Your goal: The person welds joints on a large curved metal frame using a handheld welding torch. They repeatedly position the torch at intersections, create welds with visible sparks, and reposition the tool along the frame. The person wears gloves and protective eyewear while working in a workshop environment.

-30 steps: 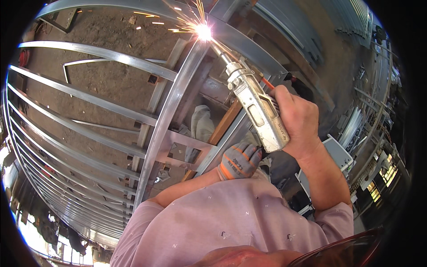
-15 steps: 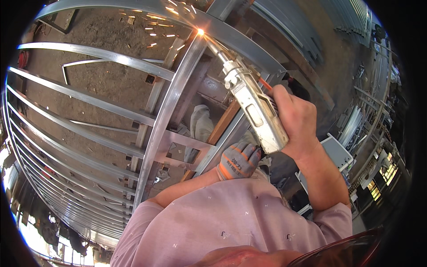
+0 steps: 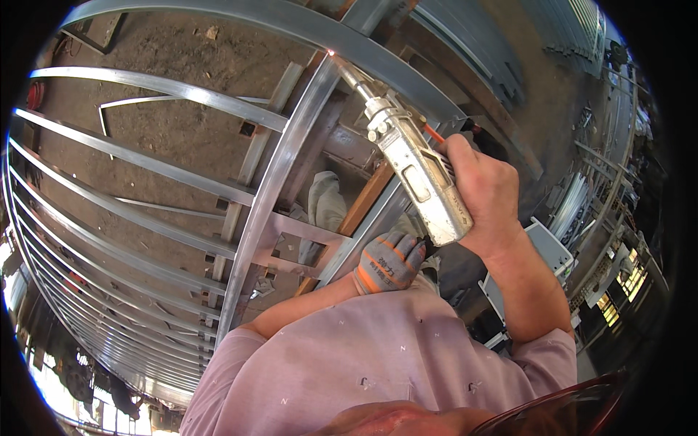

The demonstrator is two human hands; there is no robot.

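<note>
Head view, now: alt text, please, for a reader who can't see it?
A bare right hand holds a pale metal torch, its tip at a small glowing spot where bars of a metal frame meet. The left hand, in a grey-and-orange glove, is curled in front of the torso.

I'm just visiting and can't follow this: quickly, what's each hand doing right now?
Left hand: gloved, knuckles toward the camera; whether it holds anything cannot be told.
Right hand: bare, closed around the metal torch.
</note>
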